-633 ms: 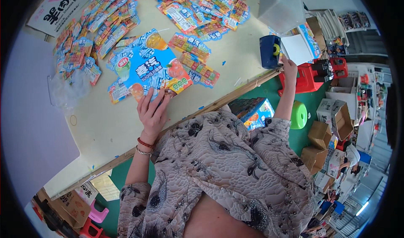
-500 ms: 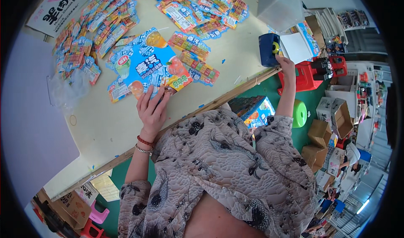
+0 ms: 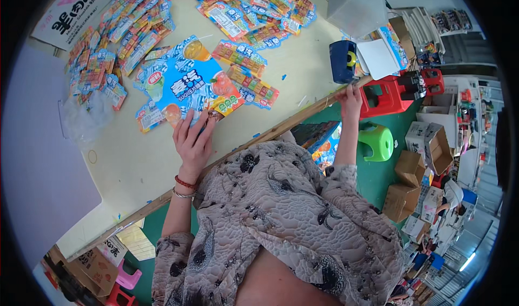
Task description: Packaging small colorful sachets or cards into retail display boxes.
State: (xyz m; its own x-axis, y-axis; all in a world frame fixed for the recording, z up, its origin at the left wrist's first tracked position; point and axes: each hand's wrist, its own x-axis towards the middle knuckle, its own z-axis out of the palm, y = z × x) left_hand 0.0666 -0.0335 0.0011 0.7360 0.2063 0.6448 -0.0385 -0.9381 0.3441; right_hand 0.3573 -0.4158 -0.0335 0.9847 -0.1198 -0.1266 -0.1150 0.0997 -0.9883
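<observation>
My left hand [image 3: 192, 142] lies on the lower edge of a flat blue printed candy box [image 3: 186, 84] on the table, its fingers stretched and slightly spread. By the wooden front edge of the table at right, my right hand [image 3: 350, 101] has its fingertips drawn together in a pinch. Whatever they hold, if anything, is too small to make out. Just beyond that hand stands a dark blue tape dispenser [image 3: 339, 62] with a yellow core. Candy packs in colourful wrappers [image 3: 254, 85] lie against the box's right side.
Heaps of candy packs [image 3: 143, 30] cover the far side of the table [image 3: 292, 84]. A translucent plastic bin [image 3: 357, 8] and a white pad [image 3: 377, 57] are at the right. Beside the table stand red [image 3: 386, 97] and green stools [image 3: 378, 142]; a clear plastic bag [image 3: 86, 114] lies left.
My right hand has moved from the tape dispenser toward me and slightly left, down to the table edge. My left hand stays on the box.
</observation>
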